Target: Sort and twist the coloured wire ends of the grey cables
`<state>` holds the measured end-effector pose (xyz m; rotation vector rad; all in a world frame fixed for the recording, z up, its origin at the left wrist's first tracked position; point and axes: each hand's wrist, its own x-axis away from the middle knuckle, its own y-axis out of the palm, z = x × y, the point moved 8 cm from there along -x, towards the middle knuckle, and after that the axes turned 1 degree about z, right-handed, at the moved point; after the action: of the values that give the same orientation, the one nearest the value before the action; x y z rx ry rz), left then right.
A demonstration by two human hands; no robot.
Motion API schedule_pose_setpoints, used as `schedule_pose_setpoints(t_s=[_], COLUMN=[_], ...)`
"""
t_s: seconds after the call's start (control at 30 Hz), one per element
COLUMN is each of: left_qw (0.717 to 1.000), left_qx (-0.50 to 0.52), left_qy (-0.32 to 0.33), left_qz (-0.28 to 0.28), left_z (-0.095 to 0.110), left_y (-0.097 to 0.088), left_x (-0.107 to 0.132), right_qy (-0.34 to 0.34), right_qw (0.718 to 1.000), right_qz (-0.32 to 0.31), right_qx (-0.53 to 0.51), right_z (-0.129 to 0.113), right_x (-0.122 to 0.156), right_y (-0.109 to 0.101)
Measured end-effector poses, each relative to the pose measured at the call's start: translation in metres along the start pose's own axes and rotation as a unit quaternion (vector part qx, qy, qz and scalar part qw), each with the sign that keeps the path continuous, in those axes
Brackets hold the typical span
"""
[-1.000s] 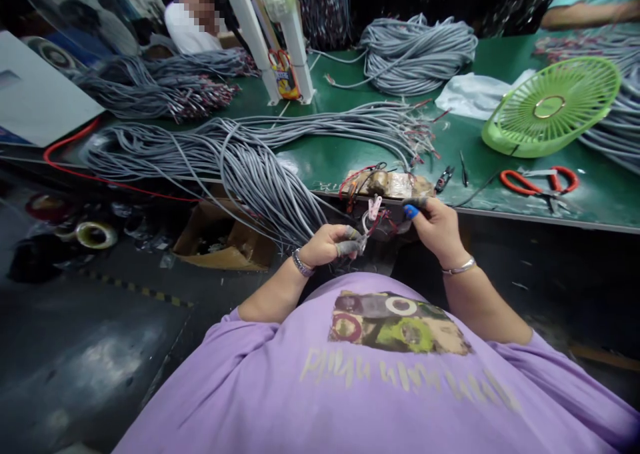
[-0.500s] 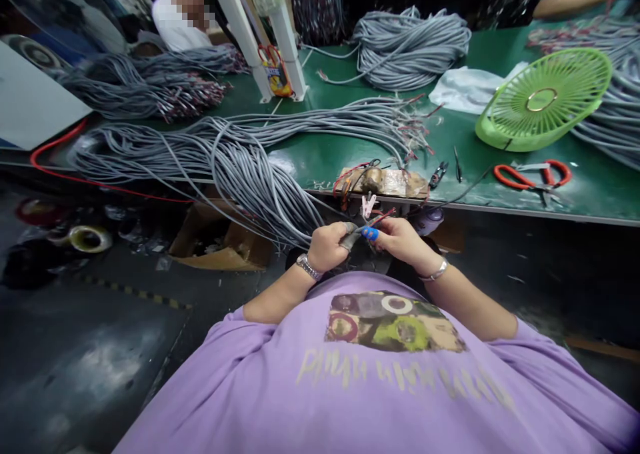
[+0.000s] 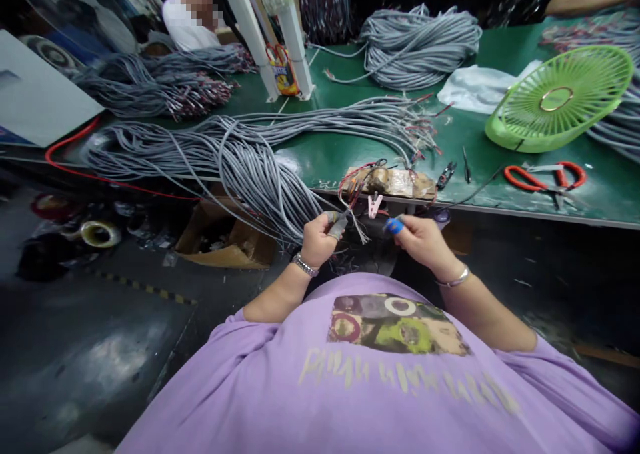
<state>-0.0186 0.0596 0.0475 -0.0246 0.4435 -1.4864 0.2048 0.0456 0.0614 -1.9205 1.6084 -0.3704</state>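
Observation:
My left hand [image 3: 320,236], with grey covers on its fingertips, is closed on the end of a grey cable [image 3: 280,201]. Thin stripped wires [image 3: 358,226] stick out of that end to the right. My right hand [image 3: 419,239] is a little apart from it, its fingers pinched, with a blue cover [image 3: 395,225] on one fingertip. What the right hand pinches is too small to make out. Both hands hover just below the green table's front edge [image 3: 500,211], under a small taped block with red and black wires [image 3: 387,182] and a pink clip [image 3: 373,205].
A big bundle of grey cables [image 3: 200,151] drapes over the table edge at left. More coils [image 3: 417,41] lie at the back. A green fan [image 3: 560,101], red-handled scissors [image 3: 545,177] and small cutters [image 3: 445,174] sit at right. Other people work across the table. A cardboard box [image 3: 220,241] stands below.
My hands were joined at the cable end half a second ago; now they have drawn apart, the right one moving right and the left lifting slightly with the cable.

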Motion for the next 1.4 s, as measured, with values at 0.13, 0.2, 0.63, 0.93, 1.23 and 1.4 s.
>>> schedule_pose_setpoints(t_s=[0.13,0.2,0.63,0.93,1.23,1.4], left_qw=[0.987,0.976,0.992,0.989,0.995,0.977], left_qx=[-0.123,-0.17,-0.082,0.097,-0.073,-0.172], left_qy=[0.101,0.138,0.072,-0.113,0.065,0.127], left_qz=[-0.007,-0.01,-0.058,0.014,-0.009,-0.012], left_z=[0.015,0.021,0.004,-0.014,0.001,0.013], left_y=[0.008,0.012,0.015,0.001,0.007,0.011], left_x=[0.011,0.015,0.014,-0.001,0.013,0.018], right_qy=[-0.027,-0.055,-0.049,-0.304,-0.096,-0.084], right_qw=[0.998,0.998,0.986,0.917,0.982,0.972], right_qz=[0.058,0.026,0.002,-0.168,0.078,-0.022], right_qx=[-0.03,0.003,-0.159,0.198,0.143,0.217], right_z=[-0.018,-0.031,-0.028,-0.063,-0.045,-0.051], right_x=[-0.007,-0.012,-0.013,0.018,-0.015,-0.021], right_y=[-0.018,-0.008,0.042,0.057,-0.008,0.033])
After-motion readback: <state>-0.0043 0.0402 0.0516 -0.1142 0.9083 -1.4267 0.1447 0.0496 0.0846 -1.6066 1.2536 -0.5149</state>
